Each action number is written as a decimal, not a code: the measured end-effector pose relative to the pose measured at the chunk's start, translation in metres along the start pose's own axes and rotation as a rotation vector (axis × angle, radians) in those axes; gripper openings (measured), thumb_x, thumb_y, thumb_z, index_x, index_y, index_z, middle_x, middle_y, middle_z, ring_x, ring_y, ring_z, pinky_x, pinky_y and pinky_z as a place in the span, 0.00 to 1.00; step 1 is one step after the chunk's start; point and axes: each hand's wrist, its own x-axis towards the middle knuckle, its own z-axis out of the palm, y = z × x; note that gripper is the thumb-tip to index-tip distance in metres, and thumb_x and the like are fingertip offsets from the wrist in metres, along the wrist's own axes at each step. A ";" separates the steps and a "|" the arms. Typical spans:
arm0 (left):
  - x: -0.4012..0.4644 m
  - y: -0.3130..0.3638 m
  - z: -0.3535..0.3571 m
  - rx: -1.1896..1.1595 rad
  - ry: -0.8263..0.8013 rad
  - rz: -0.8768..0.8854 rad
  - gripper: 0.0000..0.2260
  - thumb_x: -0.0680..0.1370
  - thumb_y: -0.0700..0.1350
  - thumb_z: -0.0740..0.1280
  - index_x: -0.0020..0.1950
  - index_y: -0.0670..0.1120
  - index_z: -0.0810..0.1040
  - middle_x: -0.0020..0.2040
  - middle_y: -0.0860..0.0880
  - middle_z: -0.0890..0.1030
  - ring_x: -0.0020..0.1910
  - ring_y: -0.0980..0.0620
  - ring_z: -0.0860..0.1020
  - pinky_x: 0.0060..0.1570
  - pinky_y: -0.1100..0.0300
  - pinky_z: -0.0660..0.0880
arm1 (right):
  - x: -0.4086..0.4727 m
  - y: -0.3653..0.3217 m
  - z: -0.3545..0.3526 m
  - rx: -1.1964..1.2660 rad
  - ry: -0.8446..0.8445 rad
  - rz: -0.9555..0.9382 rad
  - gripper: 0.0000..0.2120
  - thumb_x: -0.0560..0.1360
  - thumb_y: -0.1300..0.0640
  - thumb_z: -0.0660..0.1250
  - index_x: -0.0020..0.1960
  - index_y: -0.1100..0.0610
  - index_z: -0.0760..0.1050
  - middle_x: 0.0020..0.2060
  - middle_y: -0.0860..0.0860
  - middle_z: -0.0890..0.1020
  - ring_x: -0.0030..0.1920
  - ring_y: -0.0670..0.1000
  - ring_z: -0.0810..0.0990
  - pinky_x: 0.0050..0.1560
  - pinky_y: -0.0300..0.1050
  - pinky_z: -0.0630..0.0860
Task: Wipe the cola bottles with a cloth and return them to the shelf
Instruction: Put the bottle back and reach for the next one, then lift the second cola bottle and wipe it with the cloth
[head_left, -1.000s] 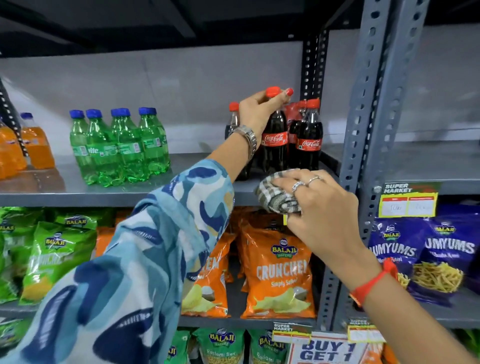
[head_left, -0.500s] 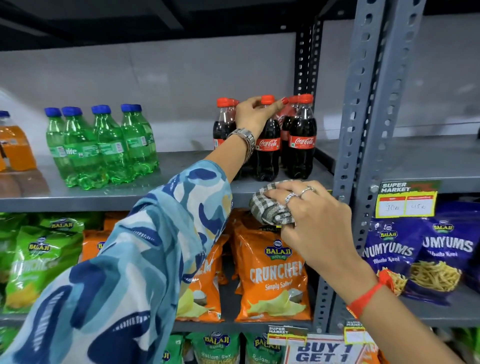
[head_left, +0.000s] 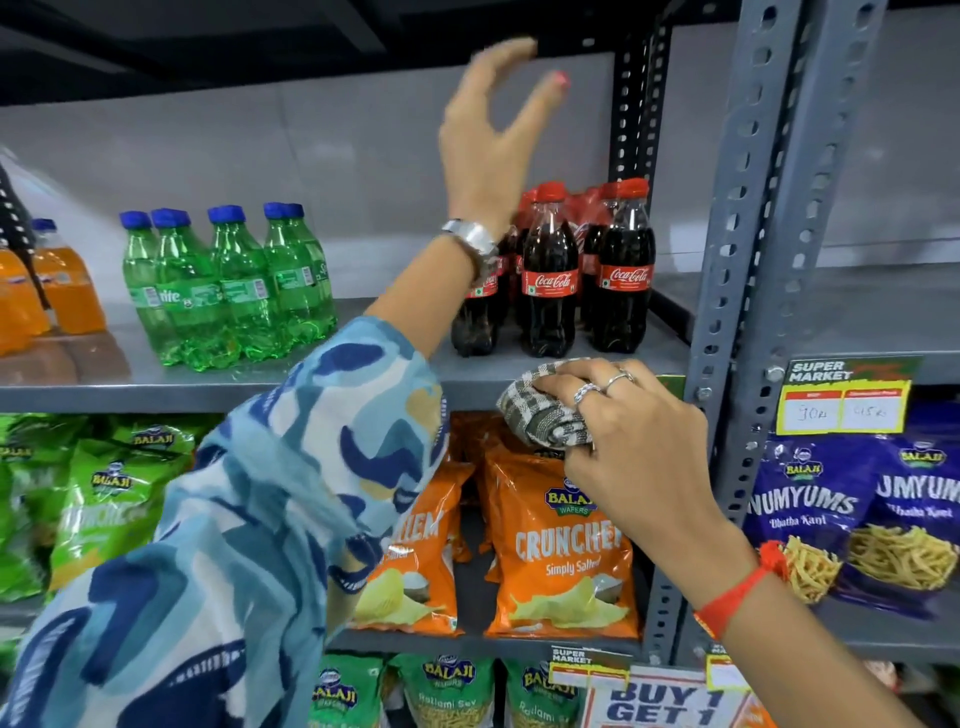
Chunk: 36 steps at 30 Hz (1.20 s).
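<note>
Several cola bottles (head_left: 550, 270) with red caps and red labels stand upright together on the grey shelf (head_left: 571, 371), right of centre. My left hand (head_left: 493, 135) is raised above them, fingers spread, holding nothing and touching no bottle. My right hand (head_left: 639, 447) is lower, at the shelf's front edge, clutching a bunched checked cloth (head_left: 540, 415) just below the bottles. My left wrist, with a metal watch, hides part of the leftmost bottle.
Green soda bottles (head_left: 223, 280) with blue caps and orange drink bottles (head_left: 52, 291) stand to the left on the same shelf. A perforated grey upright (head_left: 727, 260) rises just right of the cola. Snack bags (head_left: 561, 540) fill the shelf below.
My left hand has let go of the cola bottle's cap and risen well above the bottles, fingers opening. My right hand with the cloth has stayed at the shelf edge.
</note>
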 end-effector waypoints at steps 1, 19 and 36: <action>0.005 -0.005 -0.012 -0.067 0.052 -0.020 0.16 0.71 0.45 0.69 0.57 0.40 0.76 0.56 0.44 0.79 0.57 0.49 0.77 0.60 0.55 0.73 | 0.000 0.000 0.000 0.005 0.007 -0.001 0.24 0.56 0.61 0.64 0.51 0.52 0.82 0.47 0.46 0.83 0.45 0.51 0.79 0.30 0.29 0.51; -0.018 -0.090 -0.041 -0.415 -0.484 -0.784 0.05 0.73 0.45 0.67 0.43 0.44 0.80 0.38 0.49 0.85 0.36 0.50 0.82 0.43 0.57 0.79 | 0.000 -0.009 0.004 0.038 0.068 -0.045 0.25 0.54 0.63 0.63 0.49 0.53 0.83 0.45 0.47 0.84 0.44 0.52 0.81 0.28 0.35 0.69; -0.066 -0.027 -0.072 -0.704 -0.446 -0.969 0.10 0.75 0.46 0.62 0.37 0.45 0.78 0.33 0.50 0.80 0.32 0.49 0.78 0.38 0.56 0.76 | -0.018 -0.038 -0.006 0.110 0.340 -0.223 0.23 0.64 0.66 0.61 0.56 0.53 0.81 0.55 0.52 0.82 0.56 0.57 0.78 0.52 0.48 0.76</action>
